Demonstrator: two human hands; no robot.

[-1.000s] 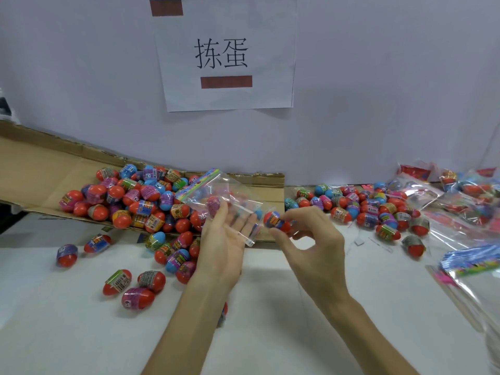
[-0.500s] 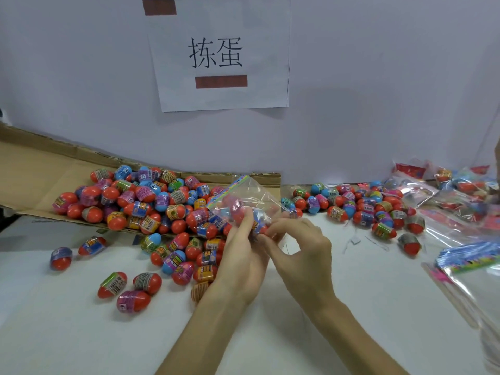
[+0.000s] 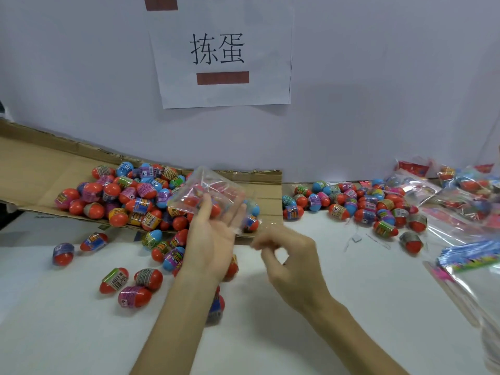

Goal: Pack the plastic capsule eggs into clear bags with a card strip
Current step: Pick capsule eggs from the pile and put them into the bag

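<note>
So the egg that was pinched in the right hand (image 3: 295, 263) a second ago isn't there now. It goes into the clear bag (image 3: 208, 185) half a second back, and now that hand is pulled away from the bag mouth, out over the table (image 3: 378, 307) just in front of the cardboard sheet (image 3: 40, 171). Its fingers are loosely curled and a bit blurred, and the grip looks empty to me. The left hand (image 3: 213, 239) has its grip on the bag, holding it up over the near right corner of the cardboard with a few capsule eggs showing through the plastic. My read is one more egg is in, and next comes another egg or a card strip. The egg heap (image 3: 121, 193) sits on the cardboard, a second heap (image 3: 359, 204) lies just past its right end, and strays (image 3: 130, 282) are scattered in front of it. The strip bags (image 3: 470, 255) are well off its right end. Open room is in front of the cardboard's right corner.
</note>
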